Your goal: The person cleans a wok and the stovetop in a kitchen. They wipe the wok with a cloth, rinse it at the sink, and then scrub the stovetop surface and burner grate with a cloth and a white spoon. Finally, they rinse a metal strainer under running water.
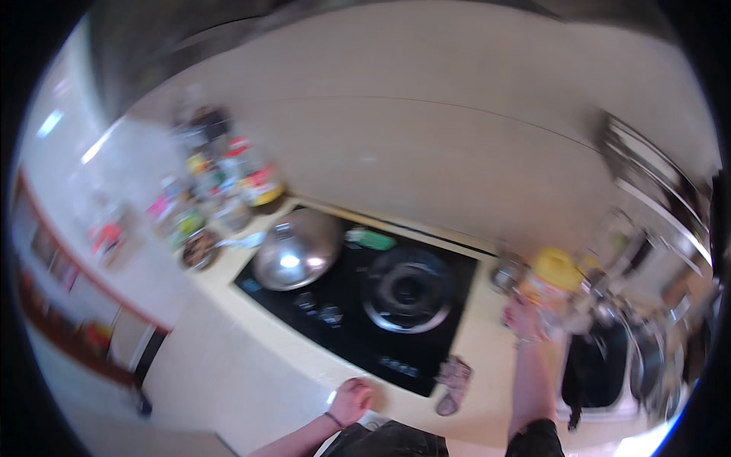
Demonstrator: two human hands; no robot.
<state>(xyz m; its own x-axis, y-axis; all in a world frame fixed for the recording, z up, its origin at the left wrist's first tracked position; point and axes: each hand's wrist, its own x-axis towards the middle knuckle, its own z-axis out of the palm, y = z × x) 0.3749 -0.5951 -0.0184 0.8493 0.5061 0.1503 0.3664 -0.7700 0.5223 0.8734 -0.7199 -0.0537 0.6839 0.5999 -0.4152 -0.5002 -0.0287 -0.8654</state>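
My left hand [353, 400] is loosely curled at the front edge of the countertop, below the black cooktop [348, 308]. Whether it holds anything is hidden by the fingers. Stretched out to the right, my right hand [522, 317] is at a yellow-lidded container [557, 269] on the counter. Blur hides whether its fingers grip the container or something small beside it. A domed metal lid or pan [300, 251] covers the left burner. The right burner [406, 291] is bare, and a green packet or cloth [371, 239] lies behind it.
A crumpled patterned cloth [455, 385] lies at the cooktop's right front corner. Bottles and jars crowd the left, including a large oil bottle [262, 185] and a bowl of brown food [200, 249]. At right are a dark sink basin [594, 365] and a wall-mounted metal rack [657, 188].
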